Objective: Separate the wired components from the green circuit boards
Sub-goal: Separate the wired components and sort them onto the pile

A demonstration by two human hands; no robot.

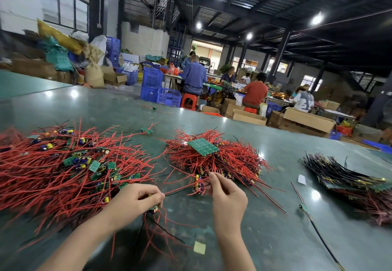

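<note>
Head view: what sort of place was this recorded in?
Most likely a factory or workshop floor for electronics assembly: heaps of red-wired green circuit boards on a long green worktable, stacked blue plastic crates, and seated workers at another bench.

Factory floor, seated workers [194, 75], blue crates [151, 77], cartons [309, 120]

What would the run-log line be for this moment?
left hand: grips small wired board | right hand: pinches wire at middle pile | separated pile: left | panel stack: right, untouched
</note>
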